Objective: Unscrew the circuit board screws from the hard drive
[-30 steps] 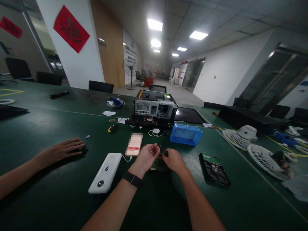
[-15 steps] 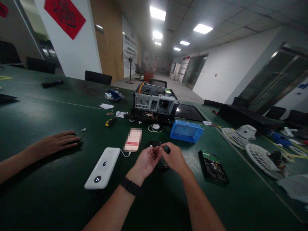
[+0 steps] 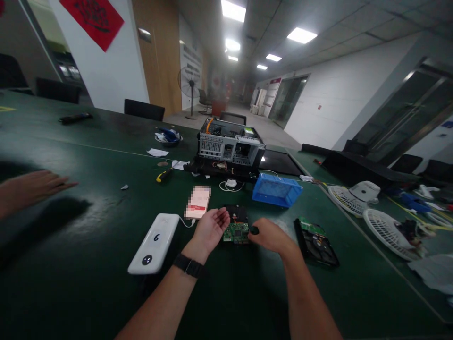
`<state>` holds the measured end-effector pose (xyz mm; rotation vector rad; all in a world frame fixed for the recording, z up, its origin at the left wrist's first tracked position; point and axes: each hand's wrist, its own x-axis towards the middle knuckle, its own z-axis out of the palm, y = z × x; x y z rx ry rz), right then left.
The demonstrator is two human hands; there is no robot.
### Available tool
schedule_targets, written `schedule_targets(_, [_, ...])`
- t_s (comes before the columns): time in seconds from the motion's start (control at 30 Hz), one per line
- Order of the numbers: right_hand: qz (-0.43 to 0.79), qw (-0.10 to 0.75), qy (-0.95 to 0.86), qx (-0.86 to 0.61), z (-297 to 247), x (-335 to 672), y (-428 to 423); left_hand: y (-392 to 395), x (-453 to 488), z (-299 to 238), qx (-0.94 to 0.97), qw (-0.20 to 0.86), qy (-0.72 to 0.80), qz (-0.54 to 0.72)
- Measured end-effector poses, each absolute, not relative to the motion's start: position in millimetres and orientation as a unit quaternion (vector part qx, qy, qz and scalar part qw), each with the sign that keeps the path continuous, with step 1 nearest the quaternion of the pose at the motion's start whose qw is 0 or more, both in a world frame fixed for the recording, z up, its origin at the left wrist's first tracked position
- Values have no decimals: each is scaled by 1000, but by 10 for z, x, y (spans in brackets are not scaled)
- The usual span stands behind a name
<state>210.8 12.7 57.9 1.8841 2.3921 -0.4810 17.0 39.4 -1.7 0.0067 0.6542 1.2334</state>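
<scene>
A hard drive [image 3: 236, 226] lies on the dark green table between my hands, its green circuit board facing up. My left hand [image 3: 212, 229] is at its left edge, palm turned up and fingers slightly curled, with nothing visible in it. At the drive's right edge, my right hand [image 3: 271, 236] has its fingers closed in a pinch. A small dark spot shows between thumb and forefinger; what it is cannot be made out. A second hard drive [image 3: 316, 242] with a green board lies farther right.
A white power bank [image 3: 155, 243] is cabled to a blurred phone [image 3: 198, 202]. Beyond stand a blue plastic bin [image 3: 277, 190], an opened computer case [image 3: 230, 144] and a yellow-black screwdriver [image 3: 164, 175]. White fan grilles [image 3: 385, 233] lie right. Another person's hand [image 3: 33, 189] is at left.
My hands have moved apart: the right went right and slightly down, uncovering the drive's circuit board. The other person's hand has lifted and moved left.
</scene>
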Motion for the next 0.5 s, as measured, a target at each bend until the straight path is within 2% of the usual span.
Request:
schedule_targets(0.17, [-106,49,764,635,576,2062,104,376,217,-25,2,769,304,562])
schedule_targets(0.5, [-86,-2,762,642,474,2020,88,342,217,55,-8,766,313,561])
